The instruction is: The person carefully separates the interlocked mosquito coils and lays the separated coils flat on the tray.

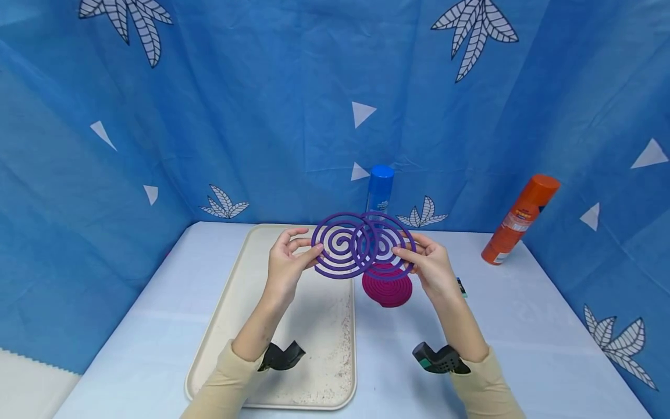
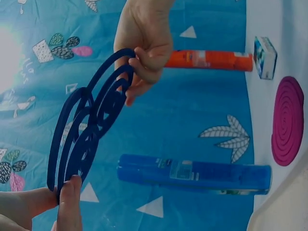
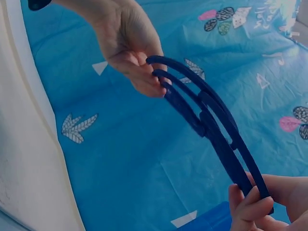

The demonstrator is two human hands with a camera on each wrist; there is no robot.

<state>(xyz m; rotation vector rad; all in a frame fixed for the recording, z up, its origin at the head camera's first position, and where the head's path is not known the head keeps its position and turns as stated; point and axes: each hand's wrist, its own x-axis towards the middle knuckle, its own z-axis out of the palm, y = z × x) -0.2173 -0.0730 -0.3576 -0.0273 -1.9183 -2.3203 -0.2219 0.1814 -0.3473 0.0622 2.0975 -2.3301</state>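
The left hand (image 1: 287,262) pinches the left edge of the left purple coil (image 1: 341,240), and the right hand (image 1: 433,263) pinches the right edge of the right purple coil (image 1: 384,244). The two coils overlap midway between the hands, held up above the bench (image 1: 513,326), partly over the right side of the tray (image 1: 319,355). A magenta coil (image 1: 387,291) lies flat right of the tray, with a blue can (image 1: 381,183) standing farther away.
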